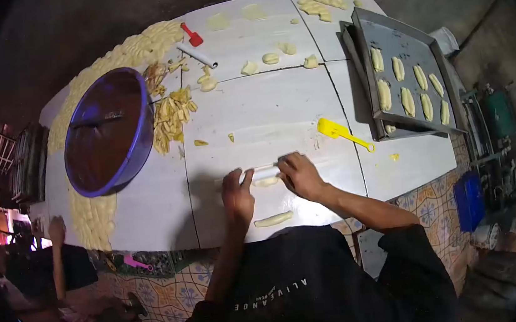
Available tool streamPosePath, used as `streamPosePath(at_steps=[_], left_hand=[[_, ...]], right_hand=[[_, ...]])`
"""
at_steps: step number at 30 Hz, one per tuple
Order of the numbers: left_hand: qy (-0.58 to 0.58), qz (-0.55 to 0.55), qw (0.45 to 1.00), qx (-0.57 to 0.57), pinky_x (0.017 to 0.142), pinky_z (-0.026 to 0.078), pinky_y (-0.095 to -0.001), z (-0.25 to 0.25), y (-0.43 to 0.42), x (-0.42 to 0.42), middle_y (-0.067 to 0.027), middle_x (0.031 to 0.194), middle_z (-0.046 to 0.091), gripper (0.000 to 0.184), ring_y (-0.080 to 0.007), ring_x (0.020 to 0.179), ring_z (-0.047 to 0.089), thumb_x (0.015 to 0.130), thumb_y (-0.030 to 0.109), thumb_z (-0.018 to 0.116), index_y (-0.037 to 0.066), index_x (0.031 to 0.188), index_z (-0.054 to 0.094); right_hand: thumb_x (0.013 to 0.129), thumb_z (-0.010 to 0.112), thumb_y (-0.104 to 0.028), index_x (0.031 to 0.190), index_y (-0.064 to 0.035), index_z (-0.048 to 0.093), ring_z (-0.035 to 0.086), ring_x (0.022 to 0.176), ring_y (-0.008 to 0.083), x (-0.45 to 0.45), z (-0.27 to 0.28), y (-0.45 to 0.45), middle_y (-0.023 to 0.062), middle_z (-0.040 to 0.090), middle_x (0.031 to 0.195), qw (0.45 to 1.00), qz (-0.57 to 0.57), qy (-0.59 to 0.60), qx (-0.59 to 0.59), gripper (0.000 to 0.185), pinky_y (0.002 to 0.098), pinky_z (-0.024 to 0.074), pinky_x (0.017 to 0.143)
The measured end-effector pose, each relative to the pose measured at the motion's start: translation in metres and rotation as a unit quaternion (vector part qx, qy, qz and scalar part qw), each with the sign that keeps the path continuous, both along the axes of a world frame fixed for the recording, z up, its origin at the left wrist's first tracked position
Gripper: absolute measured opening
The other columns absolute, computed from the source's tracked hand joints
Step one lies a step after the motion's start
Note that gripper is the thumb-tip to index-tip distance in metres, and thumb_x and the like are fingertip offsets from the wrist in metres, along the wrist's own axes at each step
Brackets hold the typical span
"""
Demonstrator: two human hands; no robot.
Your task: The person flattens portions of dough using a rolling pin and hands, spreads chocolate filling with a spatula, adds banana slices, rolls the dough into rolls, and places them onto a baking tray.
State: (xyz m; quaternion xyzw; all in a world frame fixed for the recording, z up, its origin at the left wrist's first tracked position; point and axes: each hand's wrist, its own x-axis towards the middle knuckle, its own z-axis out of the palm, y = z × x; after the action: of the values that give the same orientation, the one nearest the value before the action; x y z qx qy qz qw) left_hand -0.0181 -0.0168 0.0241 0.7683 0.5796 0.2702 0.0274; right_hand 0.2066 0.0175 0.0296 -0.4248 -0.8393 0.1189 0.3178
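Note:
A short white rolling pin [264,173] lies across a small piece of dough [266,183] on the white tabletop [255,130]. My left hand [238,196] grips its left end, fingers closed. At the other end, my right hand [301,174] has its fingers closed on the pin. Between my hands and my body rests a long shaped dough roll [273,219], touched by neither hand. Two small yellow pieces [201,142] lie farther up the table, left of the pin. A yellow scoop [344,134] is to the right of my right hand.
At left stands a purple basin [144,135] beside yellow strips [173,116] and many dough pieces [151,41]. A metal tray [407,51] with several dough rolls is at right. A red scoop [192,34] and white tube [196,54] lie farther back. Another person's hand [56,229] shows at left.

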Motion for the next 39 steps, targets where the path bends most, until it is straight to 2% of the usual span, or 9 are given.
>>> streamPosePath(at_steps=[7,13,19,25,28,31,33,36,39], left_hand=[[-0.086,-0.079,0.992,-0.044,0.098,0.046,-0.0497,0.015,-0.050,-0.022,-0.0195,0.116,0.063,0.042,-0.0351,0.111,0.058,0.072,-0.009,0.068,0.001,0.113,0.068],[0.212,0.098,0.968,-0.094,0.115,0.021,-0.0696,0.016,0.032,0.009,-0.0128,0.161,0.036,0.064,-0.0370,0.151,0.027,0.099,0.040,0.055,0.009,0.153,0.041],[0.220,0.170,0.961,-0.015,0.111,0.021,-0.0748,-0.004,0.134,0.014,-0.0152,0.164,0.029,0.063,-0.0421,0.151,0.023,0.101,0.039,0.049,0.010,0.156,0.037],[0.035,0.195,0.979,0.053,0.113,0.007,-0.0747,-0.003,0.185,0.015,-0.0221,0.168,0.013,0.074,-0.0459,0.153,0.009,0.101,0.035,0.052,0.006,0.161,0.019],[-0.056,0.032,0.997,0.047,0.114,0.024,-0.0613,0.033,0.147,0.016,-0.0233,0.149,0.043,0.072,-0.0412,0.141,0.035,0.097,0.026,0.061,0.005,0.158,0.029],[0.035,-0.198,0.969,-0.143,0.102,0.041,-0.0471,0.064,0.106,0.027,-0.0160,0.116,0.062,0.072,-0.0329,0.112,0.056,0.088,0.009,0.065,0.008,0.154,0.038],[0.096,-0.191,0.976,-0.027,0.096,0.044,-0.0452,0.009,0.108,0.028,-0.0122,0.111,0.062,0.081,-0.0304,0.108,0.057,0.079,-0.003,0.062,0.011,0.155,0.038],[0.024,-0.124,0.992,0.008,0.091,0.047,-0.0425,0.026,0.094,0.027,-0.0128,0.117,0.062,0.086,-0.0301,0.105,0.058,0.074,-0.009,0.060,0.012,0.154,0.040],[-0.057,-0.010,0.995,0.081,0.094,0.049,-0.0439,0.049,0.058,0.003,-0.0204,0.118,0.059,0.086,-0.0370,0.108,0.057,0.072,-0.013,0.058,0.011,0.153,0.042]], right_hand=[[0.075,0.083,-0.017,0.105,-0.0015,0.069,0.061,0.092,0.0341,0.023,0.000,-0.041,0.0155,0.062,0.100,0.996,0.062,0.027,-0.061,0.037,0.0444,0.0499,0.082],[0.095,0.062,-0.030,0.124,-0.0143,0.072,0.050,0.106,0.0310,-0.008,-0.004,0.012,0.0153,0.057,0.116,0.990,-0.112,-0.079,-0.014,0.034,0.0444,0.0387,0.086],[0.096,0.062,-0.034,0.125,-0.0170,0.071,0.050,0.111,0.0347,-0.014,-0.006,0.070,0.0180,0.055,0.120,0.978,-0.194,-0.083,-0.001,0.035,0.0474,0.0397,0.091],[0.095,0.065,-0.034,0.120,-0.0116,0.073,0.051,0.112,0.0360,0.003,0.002,0.099,0.0195,0.056,0.120,0.976,-0.207,-0.069,-0.016,0.035,0.0479,0.0422,0.089],[0.093,0.066,-0.032,0.120,-0.0087,0.072,0.050,0.117,0.0399,0.054,0.005,0.092,0.0227,0.057,0.124,0.958,-0.271,0.052,-0.082,0.035,0.0519,0.0434,0.094],[0.090,0.070,-0.030,0.114,-0.0049,0.070,0.049,0.120,0.0423,0.115,0.019,0.065,0.0253,0.056,0.124,0.953,-0.273,-0.116,-0.063,0.035,0.0531,0.0447,0.097],[0.082,0.078,-0.024,0.113,-0.0002,0.070,0.051,0.113,0.0434,0.130,0.024,0.044,0.0284,0.057,0.117,0.943,-0.263,-0.171,-0.111,0.040,0.0516,0.0443,0.096],[0.074,0.081,-0.013,0.103,0.0000,0.067,0.047,0.113,0.0455,0.149,-0.017,0.042,0.0303,0.055,0.114,0.955,-0.271,-0.070,-0.103,0.035,0.0522,0.0409,0.097],[0.078,0.075,-0.011,0.102,0.0035,0.066,0.064,0.089,0.0428,0.171,-0.048,0.064,0.0250,0.068,0.096,0.950,-0.242,-0.139,-0.143,0.030,0.0495,0.0511,0.076]])
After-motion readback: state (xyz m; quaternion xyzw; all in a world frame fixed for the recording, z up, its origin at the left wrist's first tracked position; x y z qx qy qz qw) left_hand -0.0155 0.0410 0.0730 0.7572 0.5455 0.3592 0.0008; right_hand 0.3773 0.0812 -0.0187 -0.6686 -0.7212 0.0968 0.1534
